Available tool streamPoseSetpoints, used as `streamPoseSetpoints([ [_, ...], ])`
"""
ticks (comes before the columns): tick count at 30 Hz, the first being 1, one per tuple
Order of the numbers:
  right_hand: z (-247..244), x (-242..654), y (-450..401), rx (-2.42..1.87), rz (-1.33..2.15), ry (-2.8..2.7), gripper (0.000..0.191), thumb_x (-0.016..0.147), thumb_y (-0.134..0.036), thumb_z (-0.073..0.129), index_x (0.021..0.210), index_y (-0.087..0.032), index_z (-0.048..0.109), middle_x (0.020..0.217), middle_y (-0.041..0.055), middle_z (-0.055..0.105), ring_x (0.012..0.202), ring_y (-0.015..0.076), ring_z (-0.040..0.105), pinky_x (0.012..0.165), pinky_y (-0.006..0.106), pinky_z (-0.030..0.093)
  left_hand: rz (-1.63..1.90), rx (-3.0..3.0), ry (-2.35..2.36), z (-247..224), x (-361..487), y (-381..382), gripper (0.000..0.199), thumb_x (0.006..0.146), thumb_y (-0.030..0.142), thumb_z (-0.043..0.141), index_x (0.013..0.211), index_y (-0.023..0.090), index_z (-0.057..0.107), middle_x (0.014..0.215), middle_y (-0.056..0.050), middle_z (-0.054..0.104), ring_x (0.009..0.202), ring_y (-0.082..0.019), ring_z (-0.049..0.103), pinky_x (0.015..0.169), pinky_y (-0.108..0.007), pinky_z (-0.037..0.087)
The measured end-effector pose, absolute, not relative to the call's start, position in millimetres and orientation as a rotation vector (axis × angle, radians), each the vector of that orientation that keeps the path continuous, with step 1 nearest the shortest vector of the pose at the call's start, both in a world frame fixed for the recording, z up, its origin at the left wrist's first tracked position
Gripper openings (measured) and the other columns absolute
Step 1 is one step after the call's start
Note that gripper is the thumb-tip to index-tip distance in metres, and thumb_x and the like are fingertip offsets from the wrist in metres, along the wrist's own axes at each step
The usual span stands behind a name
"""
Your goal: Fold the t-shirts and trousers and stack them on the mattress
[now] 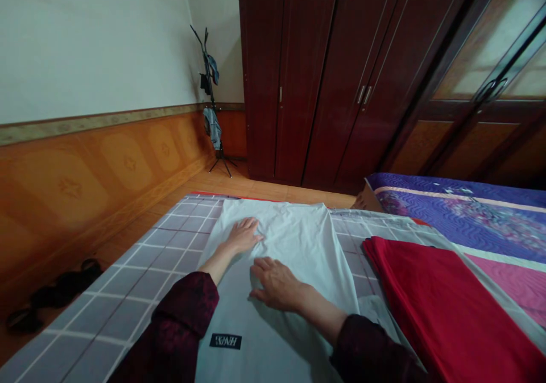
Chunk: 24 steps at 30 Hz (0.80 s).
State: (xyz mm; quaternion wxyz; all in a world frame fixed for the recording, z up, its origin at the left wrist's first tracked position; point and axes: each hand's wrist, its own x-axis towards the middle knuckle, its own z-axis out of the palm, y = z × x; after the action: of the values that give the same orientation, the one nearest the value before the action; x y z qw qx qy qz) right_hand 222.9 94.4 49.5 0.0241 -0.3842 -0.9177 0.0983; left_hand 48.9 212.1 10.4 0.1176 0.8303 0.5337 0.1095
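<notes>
And here are two bare hands over a white cloth (298, 241), spread at the centre of the frame on a checked sheet (140, 283). The cloth's long axis runs up the frame, from the bottom edge to a short far edge just above the middle, so it stretches away from the person, nearly in line with their view.

Look at the left hand (244, 235): palm down on the cloth, fingers extended, clutching nothing, and it's the nearer of the two to that far edge and to the cloth's left side. Small creases fan out beside its fingertips. The right hand (276, 283) sits lower and to the right, about mid-width over the cloth, fingers a little bent and pointing left towards the other hand. No grasp to be seen there either; whether its palm presses down, one cannot tell. The hands are close but apart.

Below them, lower centre, there's a black label (225, 341), its lettering upside down, nearer the right hand than the left. Over at lower right lies a red cloth (452, 303), its long axis slanting down to the corner, on the right hand's side. Beyond it, a purple bedspread (435, 195); up top, a dark wardrobe (294, 76).
</notes>
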Motion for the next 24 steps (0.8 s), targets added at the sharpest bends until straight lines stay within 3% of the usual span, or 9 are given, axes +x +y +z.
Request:
streamPoseSetpoints([
  [3, 30, 226, 149, -1.334, 0.247, -2.722, 0.042, 0.087, -0.045, 0.055, 0.119, -0.018, 0.057, 0.130, 0.0111, 0.054, 0.119, 0.0246, 0.048, 0.096, 0.036, 0.039, 0.276, 2.382, 1.722, -12, 57, 241, 0.059, 0.092, 0.049, 0.036, 0.142, 0.017, 0.036, 0.153, -0.013, 0.025, 0.141, -0.033, 0.018, 0.111, -0.057, 0.014],
  [6, 17, 267, 200, -1.575, 0.166, -2.540, 0.042, 0.092, -0.044, 0.047, 0.126, -0.021, 0.054, 0.140, 0.0083, 0.047, 0.128, 0.0252, 0.039, 0.103, 0.040, 0.030, 0.246, 2.382, 1.773, -26, 50, 258, 0.063, 0.092, 0.056, 0.032, 0.146, 0.023, 0.029, 0.155, -0.007, 0.020, 0.143, -0.029, 0.011, 0.113, -0.054, 0.007],
  [10, 6, 341, 249, -1.987, -0.020, -2.113, 0.045, 0.094, -0.036, 0.041, 0.131, -0.013, 0.049, 0.141, 0.0152, 0.044, 0.130, 0.0295, 0.035, 0.104, 0.044, 0.025, 0.253, 2.351, 1.900, -32, 33, 283, 0.063, 0.090, 0.057, 0.037, 0.144, 0.026, 0.033, 0.154, -0.004, 0.024, 0.143, -0.025, 0.016, 0.114, -0.045, 0.011],
  [13, -5, 380, 266, -2.209, -0.140, -1.758, 0.048, 0.095, -0.035, 0.035, 0.126, -0.002, 0.051, 0.126, 0.0247, 0.051, 0.120, 0.0340, 0.044, 0.099, 0.046, 0.029, 0.356, 2.189, 2.199, -34, 20, 300, 0.069, 0.091, 0.051, 0.038, 0.145, 0.009, 0.028, 0.153, -0.020, 0.022, 0.141, -0.032, 0.018, 0.111, -0.046, 0.018],
  [15, -13, 393, 273, -2.259, -0.168, -1.640, 0.049, 0.092, -0.039, 0.040, 0.118, -0.001, 0.057, 0.117, 0.0251, 0.055, 0.113, 0.0360, 0.048, 0.096, 0.046, 0.032, 0.427, 2.042, 2.391, -35, 12, 310, 0.069, 0.091, 0.045, 0.037, 0.142, -0.001, 0.028, 0.146, -0.029, 0.030, 0.137, -0.036, 0.026, 0.107, -0.048, 0.023],
  [19, -28, 398, 286, -2.188, -0.150, -1.638, 0.040, 0.083, -0.039, 0.053, 0.108, -0.010, 0.065, 0.113, 0.0173, 0.059, 0.108, 0.0325, 0.050, 0.093, 0.040, 0.035, 0.489, 1.891, 2.526, -34, 0, 330, 0.055, 0.087, 0.046, 0.045, 0.126, 0.007, 0.050, 0.126, -0.023, 0.054, 0.122, -0.035, 0.046, 0.099, -0.046, 0.034],
  [24, -31, 397, 292, -2.037, -0.138, -1.640, 0.026, 0.079, -0.025, 0.048, 0.094, -0.015, 0.067, 0.108, 0.0112, 0.060, 0.102, 0.0249, 0.050, 0.093, 0.034, 0.036, 0.564, 1.795, 2.526, -26, -7, 356, 0.053, 0.078, 0.040, 0.057, 0.124, 0.014, 0.052, 0.116, -0.017, 0.063, 0.106, -0.032, 0.058, 0.082, -0.037, 0.045],
])
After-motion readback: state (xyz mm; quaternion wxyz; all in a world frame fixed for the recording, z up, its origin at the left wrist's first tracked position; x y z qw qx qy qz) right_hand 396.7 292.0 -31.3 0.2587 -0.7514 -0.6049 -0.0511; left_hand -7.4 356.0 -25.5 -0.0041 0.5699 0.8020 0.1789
